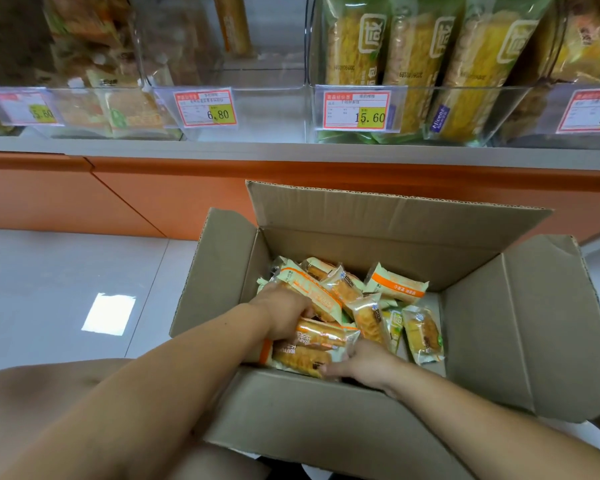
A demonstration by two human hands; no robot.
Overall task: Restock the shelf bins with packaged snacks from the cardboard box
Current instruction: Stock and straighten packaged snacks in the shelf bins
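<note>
An open cardboard box (482, 341) stands on the floor below the shelf, holding several orange-and-cream snack packets (397, 284). Both my hands are inside it. My left hand (284, 315) curls its fingers over a packet of bread (321, 334) near the box's front left. My right hand (364, 362) grips the lower packet (298, 358) of that stack from the right side. Above, a clear shelf bin (267, 109) with a 6.80 price tag (205, 108) is nearly bare, with one orange packet (232, 22) at its back.
Clear bins line the shelf: one at left with sandwich-type packets (132, 112), one at right with tall yellow-green packets (409, 64) priced 15.60. An orange base panel (153, 195) runs under the shelf. Glossy grey floor (66, 289) lies left of the box. My knee (32, 410) shows at lower left.
</note>
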